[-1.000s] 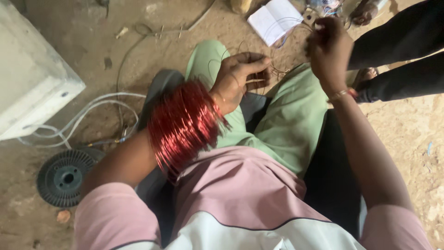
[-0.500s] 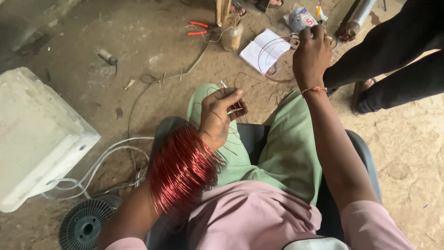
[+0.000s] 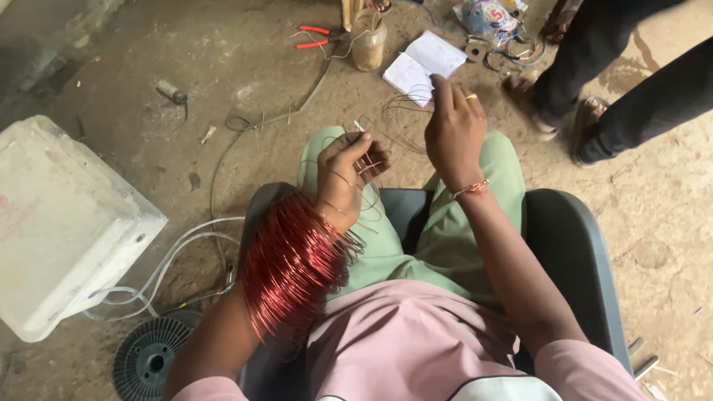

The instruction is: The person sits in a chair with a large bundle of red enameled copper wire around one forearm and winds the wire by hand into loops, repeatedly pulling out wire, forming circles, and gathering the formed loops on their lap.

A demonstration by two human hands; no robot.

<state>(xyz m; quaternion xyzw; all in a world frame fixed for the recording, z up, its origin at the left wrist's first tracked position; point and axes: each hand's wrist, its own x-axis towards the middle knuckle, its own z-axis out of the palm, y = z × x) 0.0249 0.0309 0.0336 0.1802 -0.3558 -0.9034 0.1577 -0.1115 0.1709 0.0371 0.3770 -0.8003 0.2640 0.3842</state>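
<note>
Copper wire coil (image 3: pixel 293 267) rings the left forearm; left hand (image 3: pixel 345 174) and raised right hand (image 3: pixel 453 130) pinch strands (image 3: pixel 397 111) running knee-ward.

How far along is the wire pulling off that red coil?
Done: a few loose turns already hang free around the left hand. In hand: the right hand pinches a thin strand drawn out above the knees. Left: nearly all the red wire coil sits bunched on the left forearm.
</note>
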